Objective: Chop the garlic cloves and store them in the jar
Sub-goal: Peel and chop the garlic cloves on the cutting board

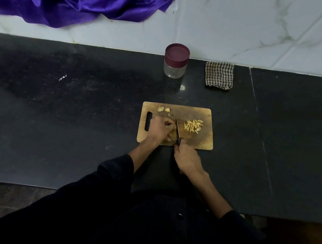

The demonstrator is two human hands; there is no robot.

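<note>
r hand (187,158) nearest, fingers wrapped round black handle of knife (178,130), blade pointing away over wooden chopping board (203,142). l hand (160,129) just left of blade, fingers curled down on board; what's under them is hidden. chopped garlic (193,126) piled right of blade, a few unchopped garlic bits (163,109) at board's far edge. beyond on black counter (78,134): jar (176,61), maroon lid on, w/ checked cloth (219,74) to its right.
</note>
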